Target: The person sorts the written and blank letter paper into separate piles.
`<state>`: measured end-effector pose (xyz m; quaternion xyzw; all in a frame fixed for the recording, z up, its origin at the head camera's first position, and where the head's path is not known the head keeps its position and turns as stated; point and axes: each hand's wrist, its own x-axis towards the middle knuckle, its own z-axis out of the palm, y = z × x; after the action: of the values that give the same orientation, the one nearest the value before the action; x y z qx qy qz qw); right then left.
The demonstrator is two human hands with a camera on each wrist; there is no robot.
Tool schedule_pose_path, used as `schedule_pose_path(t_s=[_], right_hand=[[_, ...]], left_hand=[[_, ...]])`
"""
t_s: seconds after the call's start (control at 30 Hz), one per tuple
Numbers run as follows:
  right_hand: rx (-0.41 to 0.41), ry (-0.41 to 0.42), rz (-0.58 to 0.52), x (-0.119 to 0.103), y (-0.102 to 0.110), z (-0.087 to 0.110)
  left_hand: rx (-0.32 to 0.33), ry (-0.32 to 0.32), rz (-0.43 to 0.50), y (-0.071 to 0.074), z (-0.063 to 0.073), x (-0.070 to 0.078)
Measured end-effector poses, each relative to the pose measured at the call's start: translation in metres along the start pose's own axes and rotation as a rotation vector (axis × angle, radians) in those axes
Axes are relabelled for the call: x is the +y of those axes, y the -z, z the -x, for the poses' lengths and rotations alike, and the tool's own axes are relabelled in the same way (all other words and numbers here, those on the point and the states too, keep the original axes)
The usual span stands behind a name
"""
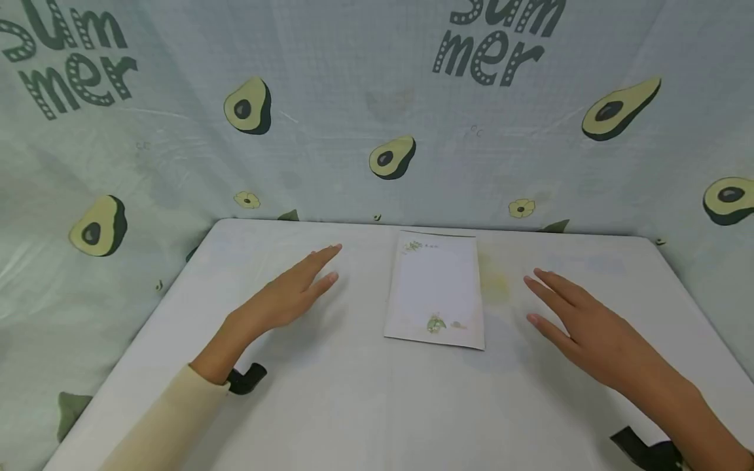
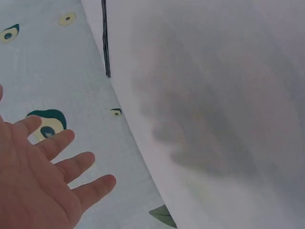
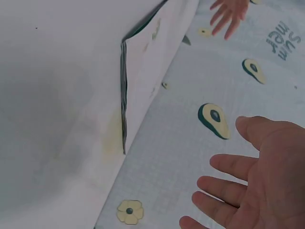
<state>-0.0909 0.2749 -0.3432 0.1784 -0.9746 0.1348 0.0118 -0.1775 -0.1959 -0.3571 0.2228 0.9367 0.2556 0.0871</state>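
Item: 1 paper pad point(image 1: 436, 288), lying on wht. table point(image 1: 353, 399) nr. far edge, betw. L. hand point(image 1: 281, 297) & R. hand point(image 1: 589, 333), touching neither. L.: hovering, fingers extended, gripping nothing. R.: hovering opp. side, fingers apart, likewise gripping nothing. Step (est.): readying, pre-contact. Next move prob. calling for both closing in on pad's side edges w/ light pinch.

You hold your left hand point(image 1: 285, 296) and right hand point(image 1: 595, 335) raised, well apart, fingers point(image 1: 318, 260) extended and angled forward and inward (each thumb point(image 1: 321, 284) stands off from the rest). Your palms point(image 2: 33, 186) show in the wrist views. Your left sleeve point(image 1: 167, 422) ends near the wrist point(image 1: 220, 356); your right forearm point(image 1: 698, 418) slants in from the lower right.
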Motion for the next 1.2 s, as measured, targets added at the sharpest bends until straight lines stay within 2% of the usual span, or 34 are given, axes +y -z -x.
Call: schedule_pose_path(t_s=[0.1,0.23,0.4,0.57,0.8,1.03,1.2], right_hand=[[-0.033,-0.019,-0.038,-0.001,0.001,-0.005],[-0.044,-0.035,-0.122,-0.002,0.002,-0.012],[-0.038,-0.040,-0.284,-0.001,-0.001,-0.021],[-0.036,-0.034,-0.376,0.002,-0.005,-0.035],[-0.092,-0.091,-0.468,0.009,-0.016,-0.054],[-0.127,-0.071,-0.434,0.006,-0.024,-0.070],[-0.172,-0.093,-0.492,0.008,-0.028,-0.080]], left_hand=[[-0.030,-0.021,0.144,0.000,-0.007,0.003],[-0.041,-0.033,0.282,-0.002,-0.017,0.015],[-0.021,0.015,0.440,-0.009,-0.029,0.028],[-0.023,0.058,0.586,-0.018,-0.039,0.029],[-0.102,0.088,0.635,-0.029,-0.052,0.025],[-0.165,0.152,0.709,-0.035,-0.068,0.025],[-0.185,0.163,0.693,-0.041,-0.082,0.025]])
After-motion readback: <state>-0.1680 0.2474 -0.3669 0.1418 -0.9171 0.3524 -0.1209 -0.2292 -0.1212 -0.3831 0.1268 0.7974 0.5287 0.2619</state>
